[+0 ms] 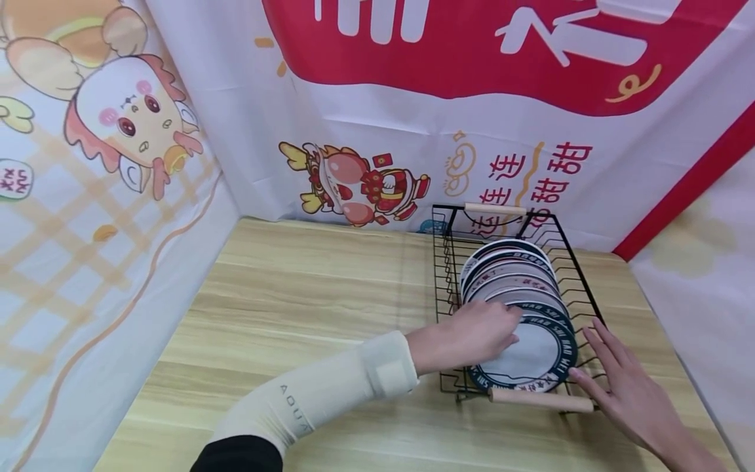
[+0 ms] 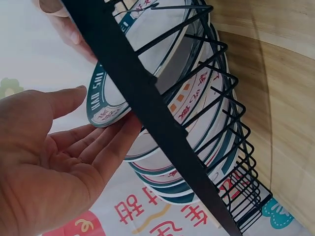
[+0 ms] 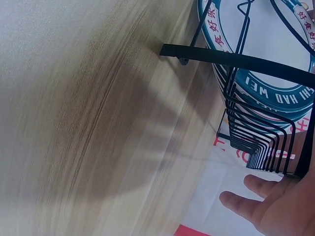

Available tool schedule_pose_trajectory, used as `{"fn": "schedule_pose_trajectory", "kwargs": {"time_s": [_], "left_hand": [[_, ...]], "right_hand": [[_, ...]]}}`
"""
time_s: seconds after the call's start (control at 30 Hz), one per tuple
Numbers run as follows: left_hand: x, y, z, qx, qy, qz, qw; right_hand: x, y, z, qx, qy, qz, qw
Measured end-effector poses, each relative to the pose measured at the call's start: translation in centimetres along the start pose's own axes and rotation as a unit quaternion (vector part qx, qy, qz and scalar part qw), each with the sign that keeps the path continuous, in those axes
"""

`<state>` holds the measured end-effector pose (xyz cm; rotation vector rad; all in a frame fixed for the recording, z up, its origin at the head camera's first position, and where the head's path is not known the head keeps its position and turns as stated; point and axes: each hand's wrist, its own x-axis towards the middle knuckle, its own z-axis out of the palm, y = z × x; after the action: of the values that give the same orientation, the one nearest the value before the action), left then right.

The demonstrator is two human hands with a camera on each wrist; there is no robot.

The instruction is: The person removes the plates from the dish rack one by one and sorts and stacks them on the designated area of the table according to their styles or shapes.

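Note:
Several round plates stand in a row in a black wire dish rack (image 1: 580, 278). The front plate (image 1: 525, 357) has a white centre and a dark teal lettered rim. From the left, my left hand (image 1: 480, 331) holds this plate by its upper rim. In the left wrist view, the fingers of the left hand (image 2: 74, 157) reach behind the rim and the thumb lies at its front side. My right hand (image 1: 634, 387) is at the rack's right side, fingers extended over the side rail, thumb close to the front plate's edge. The right wrist view shows its fingertips (image 3: 234, 201) beyond the rail.
Pale wooden handles, one at the front (image 1: 541, 400) and one at the back (image 1: 494, 209), are fixed to the rack. It stands on a wood-grain table (image 1: 307, 288). Printed cloth (image 1: 377, 108) hangs behind the table and along both sides.

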<state>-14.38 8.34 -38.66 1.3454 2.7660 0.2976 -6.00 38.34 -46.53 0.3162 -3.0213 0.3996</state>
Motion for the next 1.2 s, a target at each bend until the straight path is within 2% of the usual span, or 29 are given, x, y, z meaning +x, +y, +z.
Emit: {"fn": "schedule_pose_trajectory", "kwargs": {"time_s": [0.27, 0.63, 0.97, 1.1, 1.2], "left_hand": [[1.0, 0.0, 0.4, -0.015, -0.002, 0.001, 0.9999], [1.3, -0.3, 1.2, 0.003, -0.005, 0.007, 1.0], [0.8, -0.6, 1.1, -0.055, -0.019, 0.003, 0.9983], [0.2, -0.7, 1.1, -0.068, -0.01, 0.011, 0.9976], [0.0, -0.9, 1.0, -0.061, 0.006, 0.018, 0.9979]], "right_hand": [[0.0, 0.0, 0.0, 0.006, -0.001, -0.003, 1.0], [0.0, -0.1, 0.0, 0.01, -0.004, 0.0, 0.9999], [0.0, -0.2, -0.1, 0.0, -0.013, 0.012, 0.9998], [-0.1, -0.1, 0.0, 0.001, -0.011, 0.01, 0.9999], [0.0, -0.2, 0.0, 0.004, -0.012, 0.013, 0.9998]]}}
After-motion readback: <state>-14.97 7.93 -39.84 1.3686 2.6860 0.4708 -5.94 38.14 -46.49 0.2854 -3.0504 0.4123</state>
